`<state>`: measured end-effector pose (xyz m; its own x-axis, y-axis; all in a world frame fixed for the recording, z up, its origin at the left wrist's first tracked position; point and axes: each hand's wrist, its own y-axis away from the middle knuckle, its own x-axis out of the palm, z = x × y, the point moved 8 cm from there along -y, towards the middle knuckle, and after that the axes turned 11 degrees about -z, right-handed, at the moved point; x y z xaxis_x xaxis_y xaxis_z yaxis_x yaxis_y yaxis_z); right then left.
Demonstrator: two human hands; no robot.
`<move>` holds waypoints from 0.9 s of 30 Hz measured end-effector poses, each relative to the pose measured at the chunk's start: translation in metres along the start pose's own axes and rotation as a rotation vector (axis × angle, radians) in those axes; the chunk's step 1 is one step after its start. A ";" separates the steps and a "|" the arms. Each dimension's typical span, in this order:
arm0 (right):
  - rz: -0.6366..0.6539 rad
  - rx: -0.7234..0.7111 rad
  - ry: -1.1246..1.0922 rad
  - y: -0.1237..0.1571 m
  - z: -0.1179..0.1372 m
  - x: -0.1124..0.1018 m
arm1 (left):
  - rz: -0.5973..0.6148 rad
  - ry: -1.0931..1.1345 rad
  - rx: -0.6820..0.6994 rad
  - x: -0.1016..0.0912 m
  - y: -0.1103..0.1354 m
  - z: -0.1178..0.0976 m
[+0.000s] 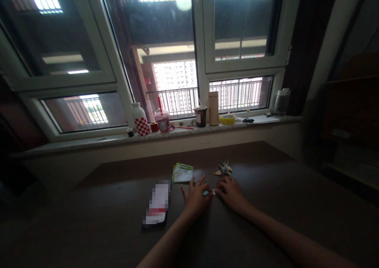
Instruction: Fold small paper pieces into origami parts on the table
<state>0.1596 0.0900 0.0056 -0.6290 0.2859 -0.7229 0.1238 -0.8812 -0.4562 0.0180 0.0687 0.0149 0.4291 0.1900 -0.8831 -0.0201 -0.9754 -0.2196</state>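
Close together over the dark table [97, 212], my left hand [197, 197] and my right hand [232, 193] pinch a small piece of paper [214, 192] between them. It looks pale, with a bluish part showing near the left fingers; its exact shape is mostly hidden. Some of the left hand's other fingers are spread outward. Just beyond the right hand lies a small heap of folded, patterned paper pieces [224, 168]. Behind the left hand rests a green and white packet or stack of sheets [183, 173]. A phone [156, 204], its screen blurred, is to the left.
Along the stone windowsill [118, 138] stand a white and red checkered vase [140, 119], a pink drink cup [162, 120], a dark drink cup [200, 116], a tan flask [213, 109], yellow tape [227, 120], black scissors [248, 121] and a clear jar [282, 101].
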 end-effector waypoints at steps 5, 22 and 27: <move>0.002 0.020 -0.022 0.000 -0.001 -0.001 | 0.013 -0.002 -0.019 0.000 0.000 0.000; 0.121 0.065 -0.040 -0.007 -0.010 0.007 | 0.052 0.061 -0.013 0.004 -0.002 0.004; 0.150 0.050 -0.067 -0.007 -0.011 0.008 | 0.035 0.067 -0.004 0.004 -0.002 0.003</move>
<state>0.1627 0.1028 -0.0025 -0.6561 0.1260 -0.7441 0.1828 -0.9301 -0.3186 0.0165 0.0714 0.0104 0.4879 0.1483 -0.8602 -0.0322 -0.9817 -0.1875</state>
